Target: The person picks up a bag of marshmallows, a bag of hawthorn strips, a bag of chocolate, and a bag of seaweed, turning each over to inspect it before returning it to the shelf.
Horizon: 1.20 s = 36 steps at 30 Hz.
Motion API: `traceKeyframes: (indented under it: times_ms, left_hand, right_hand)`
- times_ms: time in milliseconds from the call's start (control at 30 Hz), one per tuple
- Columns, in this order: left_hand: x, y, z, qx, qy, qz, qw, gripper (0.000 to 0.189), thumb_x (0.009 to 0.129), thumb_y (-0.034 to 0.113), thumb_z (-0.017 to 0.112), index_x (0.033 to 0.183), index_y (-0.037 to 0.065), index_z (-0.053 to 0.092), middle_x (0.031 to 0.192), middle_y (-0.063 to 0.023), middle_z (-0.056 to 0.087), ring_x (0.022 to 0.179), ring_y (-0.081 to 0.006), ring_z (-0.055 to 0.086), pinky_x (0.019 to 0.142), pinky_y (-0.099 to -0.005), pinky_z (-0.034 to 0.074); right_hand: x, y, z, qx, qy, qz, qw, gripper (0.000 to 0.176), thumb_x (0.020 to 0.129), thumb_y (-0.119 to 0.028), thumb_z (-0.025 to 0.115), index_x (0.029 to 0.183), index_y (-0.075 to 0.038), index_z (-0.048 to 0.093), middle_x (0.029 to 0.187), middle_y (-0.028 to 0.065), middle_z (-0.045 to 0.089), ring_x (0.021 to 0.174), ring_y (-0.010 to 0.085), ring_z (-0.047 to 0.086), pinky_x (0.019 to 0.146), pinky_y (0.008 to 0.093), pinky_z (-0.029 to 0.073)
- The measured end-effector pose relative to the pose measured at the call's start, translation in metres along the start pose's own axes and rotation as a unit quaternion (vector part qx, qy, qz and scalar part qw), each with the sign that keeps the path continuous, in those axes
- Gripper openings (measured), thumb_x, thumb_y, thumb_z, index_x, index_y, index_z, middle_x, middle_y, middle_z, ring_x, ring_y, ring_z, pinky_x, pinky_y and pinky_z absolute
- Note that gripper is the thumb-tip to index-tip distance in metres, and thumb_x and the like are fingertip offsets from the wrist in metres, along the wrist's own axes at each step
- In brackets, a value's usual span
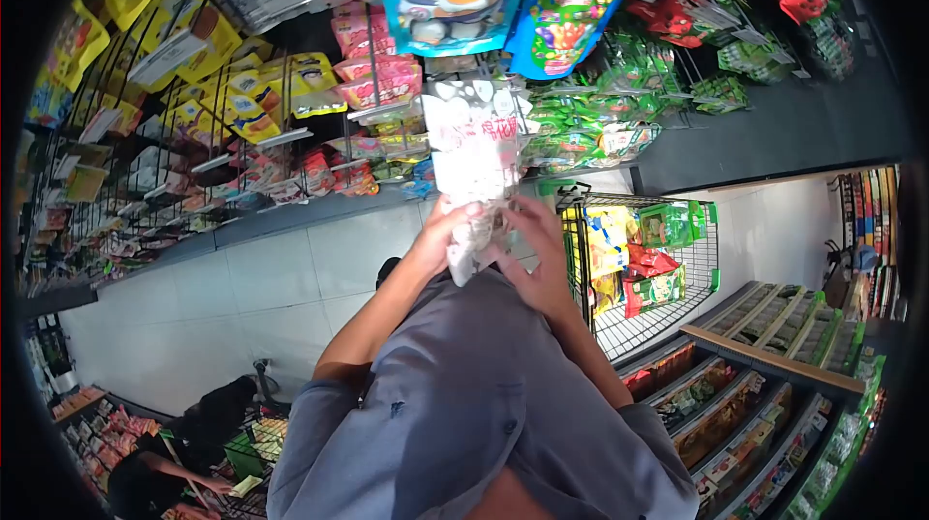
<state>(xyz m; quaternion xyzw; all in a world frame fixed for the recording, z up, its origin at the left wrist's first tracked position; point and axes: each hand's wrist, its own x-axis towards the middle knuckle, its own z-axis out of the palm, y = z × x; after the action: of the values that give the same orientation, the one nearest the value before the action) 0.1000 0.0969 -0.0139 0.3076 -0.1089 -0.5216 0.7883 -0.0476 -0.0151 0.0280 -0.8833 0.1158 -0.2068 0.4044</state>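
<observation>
In front of my body is a white snack bag (474, 157) with red Chinese lettering and a glossy, brightly lit front. My left hand (438, 236) grips its lower left side, thumb lying over the bag. On the lower right side, my right hand (540, 251) holds the bag with bent fingers and thumb. The bag's lower end is crumpled and tilts toward me. Just beyond its top hang a light-blue pouch (453, 2) and a blue pouch with colourful pictures (564, 17).
Hanging racks of yellow bags (247, 99), pink bags (377, 65) and green bags (619, 85) stretch across the front. A wire shopping cart (634, 336) with several packages stands at my right, beside a tiered shelf (764, 365). Another person (160, 481) is behind left, near a second cart (254, 443).
</observation>
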Motion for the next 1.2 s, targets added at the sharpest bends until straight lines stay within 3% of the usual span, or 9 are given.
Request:
traceKeyframes:
  times_ms: [100,267,433,700,833,900,933,1033,1200]
  left_hand:
    - [-0.021,0.022,-0.023,-0.184,0.011,-0.073,0.98,0.058,0.084,0.029,0.055,0.129,-0.006,0.048,0.117,-0.0209,0.062,0.104,-0.0307,0.062,0.093,-0.0436,0.05]
    - [-0.035,0.015,-0.063,-0.268,0.03,-0.019,0.963,0.061,0.083,0.031,0.054,0.13,-0.008,0.047,0.114,-0.0234,0.063,0.101,-0.0321,0.064,0.09,-0.0431,0.052]
    - [-0.04,0.022,-0.055,-0.278,0.036,0.0,0.96,0.063,0.082,0.031,0.053,0.131,-0.008,0.045,0.114,-0.0234,0.063,0.099,-0.0324,0.065,0.085,-0.0421,0.055]
    - [-0.038,0.025,-0.034,-0.269,0.012,-0.01,0.963,0.066,0.081,0.029,0.051,0.136,-0.007,0.04,0.126,-0.025,0.056,0.111,-0.036,0.059,0.1,-0.0469,0.045]
    - [-0.028,0.017,-0.016,-0.02,0.095,0.024,0.995,0.066,0.098,0.046,0.035,0.144,-0.001,0.031,0.137,-0.0201,0.05,0.125,-0.0333,0.05,0.107,-0.046,0.038]
    - [-0.013,-0.001,-0.026,0.062,0.009,0.025,0.998,0.078,0.098,0.061,0.019,0.151,0.004,0.015,0.151,-0.017,0.031,0.14,-0.0291,0.031,0.115,-0.0423,0.023]
    - [-0.009,-0.004,-0.022,0.174,0.0,0.061,0.983,0.084,0.095,0.067,0.012,0.153,0.008,-0.001,0.158,-0.014,0.011,0.146,-0.026,0.011,0.118,-0.0392,0.008]
    - [0.002,0.003,-0.005,0.452,0.029,0.125,0.882,0.082,0.095,0.067,0.01,0.154,0.01,0.009,0.158,-0.0152,0.008,0.147,-0.0255,0.002,0.118,-0.0395,0.005]
    - [0.001,0.009,-0.005,0.451,0.125,0.152,0.871,0.053,0.102,0.044,0.035,0.138,0.005,0.042,0.136,-0.0133,0.044,0.125,-0.0227,0.044,0.104,-0.0368,0.035]
  right_hand:
    - [0.013,-0.021,0.007,-0.086,0.044,0.014,0.995,0.061,0.08,-0.017,0.071,0.136,-0.004,0.049,0.141,0.02,0.04,0.126,0.0353,0.044,0.102,0.0416,0.038]
    - [0.011,-0.021,0.034,0.101,-0.034,0.056,0.993,0.083,0.082,-0.007,0.065,0.15,0.002,0.019,0.151,0.0201,0.029,0.137,0.0281,0.035,0.111,0.0376,0.029]
    - [0.014,-0.025,0.036,0.151,-0.056,0.048,0.986,0.083,0.08,-0.005,0.064,0.149,0.002,0.019,0.151,0.0201,0.029,0.138,0.0284,0.034,0.111,0.0377,0.029]
    - [0.022,-0.009,0.026,0.102,-0.038,0.001,0.994,0.08,0.078,-0.003,0.062,0.148,0.002,0.025,0.149,0.0204,0.034,0.137,0.03,0.036,0.112,0.0393,0.029]
    - [0.032,0.014,0.024,0.031,0.003,-0.051,0.998,0.074,0.077,-0.013,0.068,0.142,0.002,0.035,0.142,0.0199,0.041,0.128,0.0313,0.045,0.106,0.0407,0.037]
    - [0.035,0.007,0.023,0.245,-0.067,0.098,0.962,0.074,0.078,-0.02,0.072,0.139,0.002,0.037,0.142,0.0183,0.043,0.124,0.0286,0.047,0.104,0.0417,0.038]
    - [0.035,0.012,0.024,0.229,-0.057,0.08,0.968,0.075,0.079,-0.026,0.074,0.137,0.002,0.037,0.139,0.0175,0.044,0.12,0.026,0.049,0.1,0.0409,0.041]
    - [0.042,0.018,0.027,0.26,-0.046,0.082,0.961,0.076,0.079,-0.026,0.075,0.138,0.003,0.036,0.138,0.0174,0.044,0.121,0.0256,0.049,0.097,0.0392,0.043]
    - [0.048,0.035,0.025,0.262,0.028,0.168,0.95,0.05,0.081,-0.013,0.068,0.124,0.003,0.048,0.109,0.0121,0.063,0.101,0.02,0.062,0.088,0.0341,0.048]
